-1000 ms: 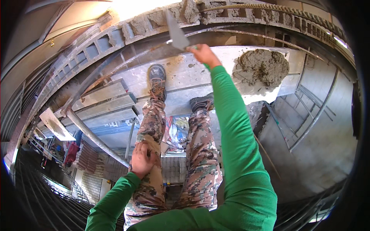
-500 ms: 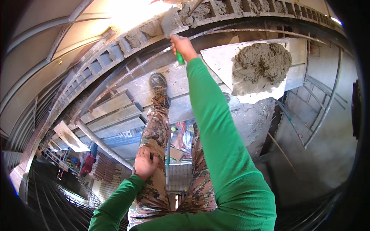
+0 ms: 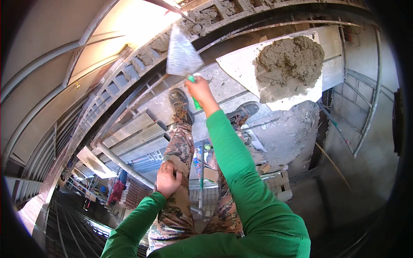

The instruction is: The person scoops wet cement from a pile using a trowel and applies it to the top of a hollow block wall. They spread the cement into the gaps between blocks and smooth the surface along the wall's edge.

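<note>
My right hand [image 3: 201, 92] is closed around the green handle of a trowel [image 3: 182, 55]. The pointed metal blade tilts up and away, its tip close to the hollow block wall [image 3: 115, 78]; only a thin smear seems to cover the blade. Grey mortar [image 3: 160, 44] sits in patches along the wall's top. My left hand [image 3: 168, 178] rests on my left knee, holding nothing, with the thumb apart from the fingers. Right of the trowel, a heap of wet mortar [image 3: 290, 60] lies on a white board [image 3: 237, 61].
Both my boots [image 3: 181, 105] stand on scaffold planks [image 3: 217, 79]. Metal scaffold tubes [image 3: 372, 116] rise at the right, and another tube [image 3: 124, 165] slopes at the left. Through the gap below show stacked blocks [image 3: 277, 185] and the floor. A thin rod [image 3: 170, 7] hangs over the wall.
My right hand has drawn the trowel back from the wall top, toward me, and its blade now shows fully. My left hand stays on the knee. The view has shifted slightly.
</note>
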`<state>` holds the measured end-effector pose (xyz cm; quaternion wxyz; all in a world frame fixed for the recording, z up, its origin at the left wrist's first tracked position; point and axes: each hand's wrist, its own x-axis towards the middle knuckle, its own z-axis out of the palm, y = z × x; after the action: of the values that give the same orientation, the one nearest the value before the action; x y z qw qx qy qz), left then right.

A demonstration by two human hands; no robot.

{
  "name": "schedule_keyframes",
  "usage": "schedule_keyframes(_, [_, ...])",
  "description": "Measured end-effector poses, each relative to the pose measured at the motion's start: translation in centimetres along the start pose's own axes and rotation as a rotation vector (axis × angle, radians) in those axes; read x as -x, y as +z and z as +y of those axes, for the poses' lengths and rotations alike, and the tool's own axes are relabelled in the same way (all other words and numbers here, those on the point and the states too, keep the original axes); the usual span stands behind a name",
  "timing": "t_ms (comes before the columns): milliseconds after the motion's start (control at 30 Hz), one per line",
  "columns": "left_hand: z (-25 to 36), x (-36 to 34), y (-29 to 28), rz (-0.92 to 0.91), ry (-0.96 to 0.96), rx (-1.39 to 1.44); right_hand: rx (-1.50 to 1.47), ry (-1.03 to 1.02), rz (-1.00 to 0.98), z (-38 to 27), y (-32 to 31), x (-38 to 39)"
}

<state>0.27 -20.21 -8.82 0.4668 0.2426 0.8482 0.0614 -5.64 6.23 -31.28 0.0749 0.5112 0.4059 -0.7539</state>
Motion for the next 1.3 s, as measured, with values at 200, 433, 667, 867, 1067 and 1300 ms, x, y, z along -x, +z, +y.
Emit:
schedule_keyframes(200, [0.7,-0.2,0.0,-0.002,-0.014,-0.026,-0.523,0.145,0.028,-1.2,-5.6,-2.7])
schedule_keyframes(433, [1.0,-0.6,-0.4,0.002,-0.008,-0.029,-0.291,0.054,-0.026,-6.1,-4.5,-7.2])
schedule_keyframes(667, [1.5,-1.2,-1.1,0.030,0.020,-0.021,-0.176,-0.009,0.105,-5.4,-4.4,-8.2])
schedule_keyframes(867, [1.3,-1.5,-1.2,0.012,0.031,-0.015,0.333,-0.077,0.370,-3.9,-7.4,-11.7])
schedule_keyframes(1067, [1.2,-1.6,-1.3,0.045,0.008,0.001,0.757,-0.208,0.325,-1.2,-5.8,-9.9])
schedule_keyframes(1300, [1.7,-2.5,-1.9,-0.009,0.021,-0.052,0.001,0.084,0.352,6.0,-0.9,-9.1])
